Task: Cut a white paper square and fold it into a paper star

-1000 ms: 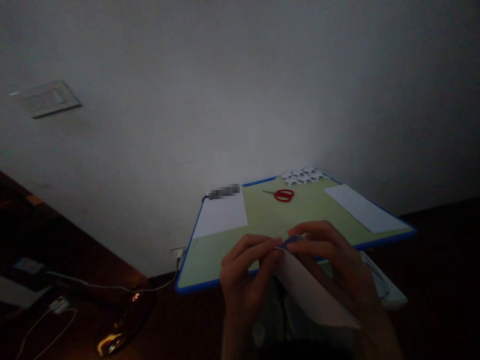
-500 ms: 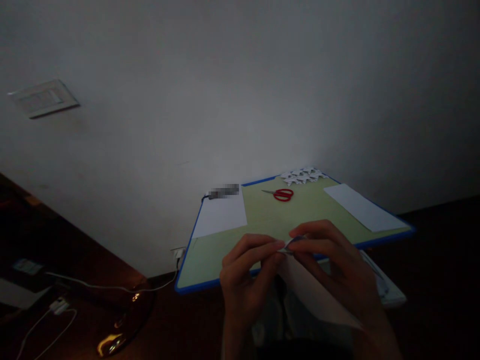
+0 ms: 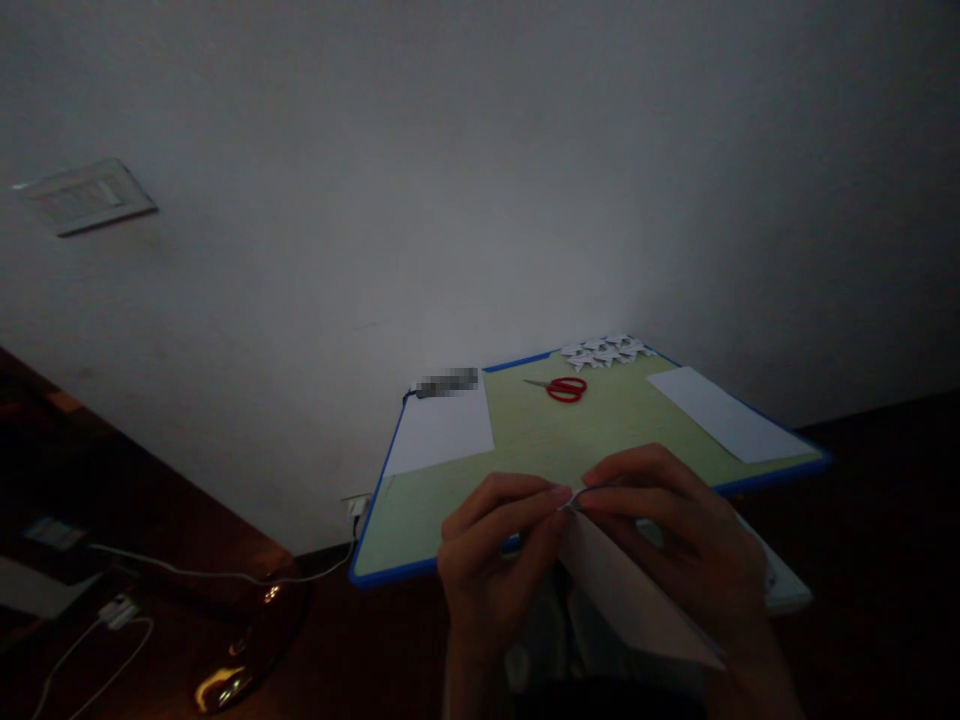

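With my left hand (image 3: 499,560) I pinch the top end of a white paper (image 3: 630,595), and the fingers of my right hand (image 3: 682,530) are closed on it just beside. The paper slants down before the green table (image 3: 540,435), where red scissors (image 3: 568,390) lie apart from both hands.

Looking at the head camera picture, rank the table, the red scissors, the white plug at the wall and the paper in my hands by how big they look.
1. Table
2. Held paper, partly covered; being nearest the camera, it may look bigger than it is
3. Red scissors
4. White plug
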Action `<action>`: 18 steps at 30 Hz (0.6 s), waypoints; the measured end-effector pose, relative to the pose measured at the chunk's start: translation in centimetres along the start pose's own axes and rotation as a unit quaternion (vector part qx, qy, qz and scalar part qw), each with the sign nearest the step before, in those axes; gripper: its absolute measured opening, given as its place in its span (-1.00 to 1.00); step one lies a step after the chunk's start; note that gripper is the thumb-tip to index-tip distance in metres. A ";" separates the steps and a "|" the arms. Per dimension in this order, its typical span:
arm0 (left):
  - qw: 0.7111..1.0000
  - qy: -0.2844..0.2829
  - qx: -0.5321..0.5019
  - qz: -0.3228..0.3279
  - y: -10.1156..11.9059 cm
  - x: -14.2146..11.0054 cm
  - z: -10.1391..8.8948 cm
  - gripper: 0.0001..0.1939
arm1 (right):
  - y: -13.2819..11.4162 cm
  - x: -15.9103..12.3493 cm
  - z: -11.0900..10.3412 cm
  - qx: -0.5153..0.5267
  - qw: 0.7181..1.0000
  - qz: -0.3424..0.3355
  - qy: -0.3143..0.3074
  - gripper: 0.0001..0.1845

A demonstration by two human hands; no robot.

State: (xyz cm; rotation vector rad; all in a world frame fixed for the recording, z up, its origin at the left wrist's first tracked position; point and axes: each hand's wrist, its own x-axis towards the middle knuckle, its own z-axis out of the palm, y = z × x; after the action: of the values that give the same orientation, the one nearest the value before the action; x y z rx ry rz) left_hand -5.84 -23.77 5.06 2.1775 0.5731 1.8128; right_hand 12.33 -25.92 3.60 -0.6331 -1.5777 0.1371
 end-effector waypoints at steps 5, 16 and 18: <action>1.000 0.015 0.013 0.011 0.1 0.1 0.2 -0.78 | 0.1 -0.2 0.2 0.011 1.000 0.006 -0.002 -0.72; 0.999 0.038 0.023 -0.005 0.2 0.1 0.1 -0.81 | 0.6 -0.7 0.6 0.120 0.988 0.098 0.007 -0.81; 0.999 0.043 0.021 -0.004 0.2 0.0 0.2 -0.82 | 0.6 -0.6 0.6 0.128 0.987 0.099 0.020 -0.83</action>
State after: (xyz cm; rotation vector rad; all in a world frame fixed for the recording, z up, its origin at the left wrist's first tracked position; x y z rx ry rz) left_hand -5.66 -23.88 5.13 2.1282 0.6441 1.9146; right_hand 11.93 -25.49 2.70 -0.5837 -1.4271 0.4661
